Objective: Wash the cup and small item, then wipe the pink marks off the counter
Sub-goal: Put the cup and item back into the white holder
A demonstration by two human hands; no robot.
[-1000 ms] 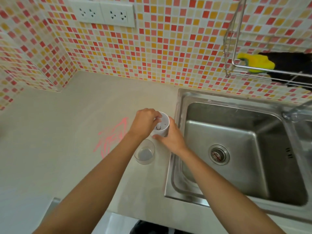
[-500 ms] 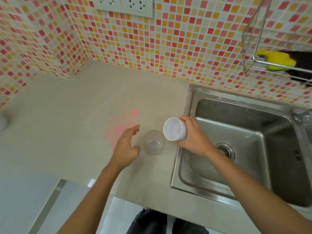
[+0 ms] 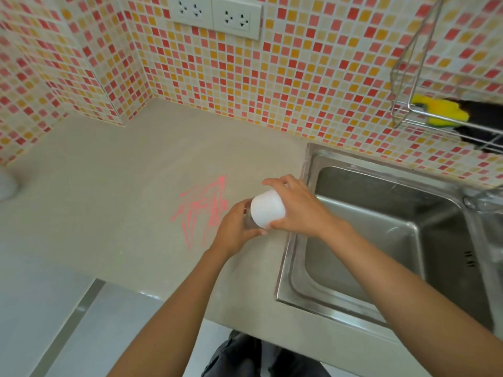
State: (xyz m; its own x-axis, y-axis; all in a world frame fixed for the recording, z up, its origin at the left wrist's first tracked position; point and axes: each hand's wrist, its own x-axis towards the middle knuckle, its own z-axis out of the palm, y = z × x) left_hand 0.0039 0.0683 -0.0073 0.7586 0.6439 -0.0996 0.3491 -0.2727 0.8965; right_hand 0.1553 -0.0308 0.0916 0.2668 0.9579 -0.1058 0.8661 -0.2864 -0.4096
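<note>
Lying tipped sideways: white cup (image 3: 267, 209), base toward camera, above small clear glass (image 3: 248, 219); beside them, pink marks (image 3: 202, 210) scrawling across counter (image 3: 109, 213).

The marks (image 3: 202, 210) lie on the counter (image 3: 109, 191), left of the sink (image 3: 381, 240); both hands (image 3: 236, 229) meet between them; a rack (image 3: 435, 123) hangs behind the sink.

left hand (image 3: 236, 232): open beside → now gripping clear cup (image 3: 248, 219) | white cup (image 3: 267, 209): upended over it

Mosaic-tiled wall (image 3: 285, 85), 2 sockets (image 3: 215, 14), steel sink (image 3: 381, 240)
</note>
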